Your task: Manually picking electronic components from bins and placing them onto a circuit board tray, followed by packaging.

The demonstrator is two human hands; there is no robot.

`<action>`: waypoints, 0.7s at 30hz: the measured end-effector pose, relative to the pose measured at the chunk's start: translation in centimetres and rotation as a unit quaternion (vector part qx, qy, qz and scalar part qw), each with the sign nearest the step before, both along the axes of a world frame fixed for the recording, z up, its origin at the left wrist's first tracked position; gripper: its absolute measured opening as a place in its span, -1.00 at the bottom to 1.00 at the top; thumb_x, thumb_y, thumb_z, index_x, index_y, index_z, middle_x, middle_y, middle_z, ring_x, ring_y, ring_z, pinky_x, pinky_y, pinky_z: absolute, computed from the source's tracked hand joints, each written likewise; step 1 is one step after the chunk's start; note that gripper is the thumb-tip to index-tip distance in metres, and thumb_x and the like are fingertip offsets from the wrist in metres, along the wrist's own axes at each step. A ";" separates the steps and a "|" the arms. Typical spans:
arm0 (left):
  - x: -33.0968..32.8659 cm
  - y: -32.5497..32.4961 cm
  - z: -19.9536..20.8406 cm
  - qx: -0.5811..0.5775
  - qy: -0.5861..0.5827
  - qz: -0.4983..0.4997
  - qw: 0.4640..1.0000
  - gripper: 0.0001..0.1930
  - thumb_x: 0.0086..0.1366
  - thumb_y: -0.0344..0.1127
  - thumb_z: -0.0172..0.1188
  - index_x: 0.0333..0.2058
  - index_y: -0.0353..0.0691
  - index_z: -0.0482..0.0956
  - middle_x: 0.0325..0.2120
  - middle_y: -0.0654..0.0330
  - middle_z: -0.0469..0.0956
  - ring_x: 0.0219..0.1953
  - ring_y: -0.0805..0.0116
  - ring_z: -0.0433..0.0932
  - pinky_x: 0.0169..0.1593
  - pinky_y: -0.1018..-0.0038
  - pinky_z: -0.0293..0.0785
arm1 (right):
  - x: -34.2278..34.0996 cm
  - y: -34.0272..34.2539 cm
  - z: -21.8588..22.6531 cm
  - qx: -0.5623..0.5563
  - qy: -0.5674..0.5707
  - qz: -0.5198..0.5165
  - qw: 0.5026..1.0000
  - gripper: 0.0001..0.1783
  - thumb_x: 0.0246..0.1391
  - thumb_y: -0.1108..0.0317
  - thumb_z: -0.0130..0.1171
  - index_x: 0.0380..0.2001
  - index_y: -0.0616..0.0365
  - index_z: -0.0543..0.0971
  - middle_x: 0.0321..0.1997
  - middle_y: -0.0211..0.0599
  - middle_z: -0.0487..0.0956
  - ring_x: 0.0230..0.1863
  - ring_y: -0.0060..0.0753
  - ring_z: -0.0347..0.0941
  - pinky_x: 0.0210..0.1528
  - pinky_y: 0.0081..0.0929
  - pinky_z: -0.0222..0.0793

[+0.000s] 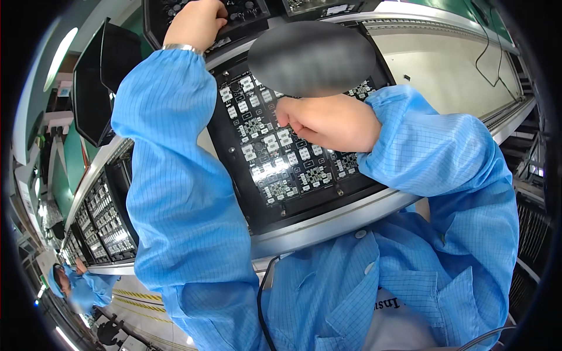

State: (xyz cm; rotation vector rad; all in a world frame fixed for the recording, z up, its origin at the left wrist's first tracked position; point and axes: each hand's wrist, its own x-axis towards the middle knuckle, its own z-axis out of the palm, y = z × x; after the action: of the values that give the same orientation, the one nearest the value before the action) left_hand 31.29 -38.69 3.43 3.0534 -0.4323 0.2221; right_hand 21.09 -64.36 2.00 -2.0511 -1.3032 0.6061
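Past the near metal rail (328, 221), we find the black tray (313, 203) lying flat, bearing circuit boards (269, 143). Its sides run away from the person, leaning left toward the far end; we cannot determine its long axis. The right hand (336, 123) is above the tray's middle, fingers curled downward; we cannot tell whether they pinch anything. Right of the tray, a pale bed (436, 64) offers open room. Beyond the tray's far left corner, the left hand (196, 23) bends over a black bin (153, 26), its fingertips hidden, grip undetermined.
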 end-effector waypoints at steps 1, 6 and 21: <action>-0.1 -0.1 0.0 0.002 0.001 0.004 1.000 -0.79 0.20 -0.36 0.15 -0.19 -0.22 0.60 -0.37 0.09 0.62 -0.30 0.20 0.60 -0.20 0.42 0.49 | -0.3 0.3 -0.2 -0.021 -0.026 -0.010 0.999 -0.75 -0.07 0.57 0.09 -0.25 0.19 0.36 -0.53 -0.28 0.46 -0.47 -0.13 0.46 -0.43 -0.29 0.34; -0.4 -3.0 1.3 -0.082 -0.013 0.034 0.996 -0.85 -0.12 -0.47 0.30 -0.47 -0.28 0.64 -0.52 -0.02 0.59 -0.42 0.16 0.61 -0.26 0.39 0.52 | -1.7 0.2 -0.5 -0.042 -0.106 -0.042 0.993 -0.74 -0.08 0.54 0.10 -0.27 0.19 0.36 -0.48 -0.17 0.52 -0.39 -0.07 0.49 -0.36 -0.22 0.39; -4.6 -3.6 3.4 -0.443 0.037 0.001 0.896 -0.82 0.29 -0.37 0.10 -0.20 -0.27 0.60 -0.42 0.32 0.57 -0.37 0.64 0.47 -0.33 0.70 0.36 | 16.9 -3.8 6.1 0.156 -0.207 -0.334 0.906 -0.80 -0.05 0.40 0.14 -0.32 0.25 0.48 -0.49 -0.24 0.53 -0.44 -0.42 0.47 -0.38 -0.52 0.39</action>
State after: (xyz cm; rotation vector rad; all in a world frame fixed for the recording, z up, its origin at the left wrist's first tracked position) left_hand 26.64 -42.29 6.81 2.1516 -0.2241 0.2212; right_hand 38.00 -68.18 8.09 -2.2178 -0.7383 -0.3419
